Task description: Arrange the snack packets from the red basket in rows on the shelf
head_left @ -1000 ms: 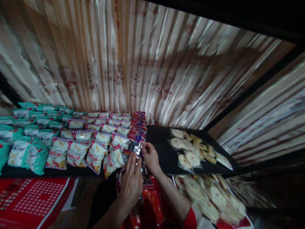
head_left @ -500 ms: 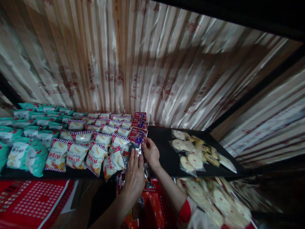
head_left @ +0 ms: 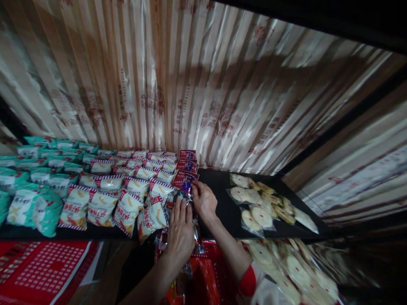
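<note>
1. Since the earlier frames, the right hand [head_left: 205, 201] has edged up and forward, its curled fingers now at the lower right corner of the front dark red packet [head_left: 183, 180]; the left hand [head_left: 181, 235] has shifted little.
2. Nearest, below both hands, a red basket [head_left: 227, 267] contains orange-red packages [head_left: 203, 279]. Right of the right forearm, which ends in a red cuff [head_left: 248, 283], lie bagged pale rounds [head_left: 297, 271]; well left of the left forearm is another red basket [head_left: 44, 264].
3. The left hand is flat, fingers outstretched, fingertips on a shiny dark wrapper [head_left: 182, 195]; whether that belongs to the front packet cannot be told.
4. The right thumb and fingers are bent close together; whether they pinch the packet cannot be told.
5. Left of the hands, on a black shelf [head_left: 219, 186], stand white snack bags [head_left: 126, 212], then teal bags [head_left: 48, 212] farther out. To the right lie clear-wrapped discs [head_left: 261, 215] and yellowish packets [head_left: 284, 215].
6. Just beyond the fingertips, two more dark red packets [head_left: 186, 165] line up behind the front one.
7. Farthest, past everything, hangs a pleated, printed sheet [head_left: 143, 84].
</note>
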A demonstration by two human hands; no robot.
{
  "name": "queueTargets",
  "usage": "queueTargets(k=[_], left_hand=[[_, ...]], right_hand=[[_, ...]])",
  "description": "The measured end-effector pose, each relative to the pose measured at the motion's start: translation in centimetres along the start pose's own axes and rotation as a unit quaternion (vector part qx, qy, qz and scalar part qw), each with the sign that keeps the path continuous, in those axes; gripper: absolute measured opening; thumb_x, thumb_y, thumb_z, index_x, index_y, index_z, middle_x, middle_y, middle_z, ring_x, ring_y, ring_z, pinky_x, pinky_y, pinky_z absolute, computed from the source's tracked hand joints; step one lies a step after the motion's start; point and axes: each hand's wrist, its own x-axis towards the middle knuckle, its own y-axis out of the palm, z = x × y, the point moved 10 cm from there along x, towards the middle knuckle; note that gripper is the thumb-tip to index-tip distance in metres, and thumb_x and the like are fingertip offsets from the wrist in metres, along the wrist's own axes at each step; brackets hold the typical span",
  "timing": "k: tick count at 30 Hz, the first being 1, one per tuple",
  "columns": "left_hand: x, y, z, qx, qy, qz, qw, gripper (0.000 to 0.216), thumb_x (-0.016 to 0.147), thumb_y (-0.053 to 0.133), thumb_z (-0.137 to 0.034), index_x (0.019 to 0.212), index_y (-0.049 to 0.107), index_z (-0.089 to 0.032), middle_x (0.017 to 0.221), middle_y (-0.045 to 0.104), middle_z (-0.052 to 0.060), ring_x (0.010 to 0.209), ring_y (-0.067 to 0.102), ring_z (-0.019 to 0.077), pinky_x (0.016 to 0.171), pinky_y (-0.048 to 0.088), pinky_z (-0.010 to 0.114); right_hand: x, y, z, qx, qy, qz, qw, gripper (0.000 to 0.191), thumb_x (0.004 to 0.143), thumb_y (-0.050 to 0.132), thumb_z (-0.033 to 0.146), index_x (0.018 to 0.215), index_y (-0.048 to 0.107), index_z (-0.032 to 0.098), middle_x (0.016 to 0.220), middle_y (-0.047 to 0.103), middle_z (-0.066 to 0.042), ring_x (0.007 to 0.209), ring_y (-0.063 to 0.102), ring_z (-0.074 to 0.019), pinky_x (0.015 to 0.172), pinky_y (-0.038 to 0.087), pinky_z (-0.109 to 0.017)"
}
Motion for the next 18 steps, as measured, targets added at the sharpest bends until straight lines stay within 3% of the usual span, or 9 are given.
queueTargets(k=[10, 14, 18], left_hand=[[1.8, 0.6, 0.3, -0.011, -0.028, -0.03, 0.999, 0.052, 0.081, 0.034, -0.003, 0.131, 0.045, -0.006, 0.145, 0.036, 0.02, 0.14, 0.017, 0.0297, 0.107, 0.035, 0.051], [2.1, 1.4, 0.8, -0.013, -0.04, -0.02, 0.999, 0.049, 0.083, 0.033, -0.007, 0.13, 0.045, -0.002, 0.142, 0.039, 0.023, 0.138, 0.025, 0.0305, 0.106, 0.036, 0.05], [2.4, 1.6, 0.9, -0.018, -0.046, -0.008, 0.999, 0.049, 0.083, 0.033, -0.007, 0.13, 0.047, -0.003, 0.14, 0.042, 0.022, 0.137, 0.028, 0.0301, 0.107, 0.035, 0.048]], right_hand=[[2.0, 0.4, 0.6, -0.023, 0.006, 0.001, 1.0, 0.03, 0.089, 0.041, 0.029, 0.107, 0.064, 0.028, 0.099, 0.064, -0.003, 0.078, 0.059, -0.0165, 0.066, 0.04, -0.027], [2.3, 0.2, 1.4, -0.079, -0.038, -0.039, 0.995, 0.03, 0.087, 0.044, 0.029, 0.107, 0.066, 0.024, 0.099, 0.063, -0.007, 0.093, 0.054, -0.0225, 0.077, 0.041, -0.031], [3.3, 0.6, 3.7, -0.106, -0.105, -0.042, 0.988, 0.034, 0.087, 0.044, 0.027, 0.113, 0.064, 0.019, 0.121, 0.058, -0.01, 0.114, 0.044, -0.0281, 0.093, 0.036, -0.038]])
